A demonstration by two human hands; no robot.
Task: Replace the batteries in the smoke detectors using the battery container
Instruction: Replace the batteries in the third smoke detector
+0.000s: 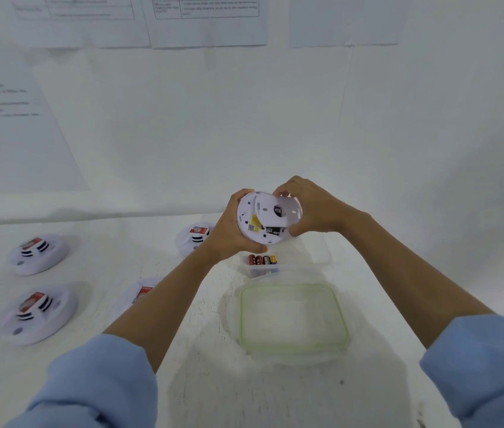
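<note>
I hold a round white smoke detector up above the table, its back side facing me, with a yellow label and a dark opening showing. My left hand grips its left and lower rim. My right hand grips the right rim, fingers curled over the top edge. Just below the detector stands the clear battery container with several red, black and yellow batteries in its left end. Its green-rimmed lid lies on the table nearer to me.
Other white smoke detectors with red labels lie on the white table: two at the far left, one behind my left hand, one partly hidden under my left forearm. Printed sheets hang on the wall behind.
</note>
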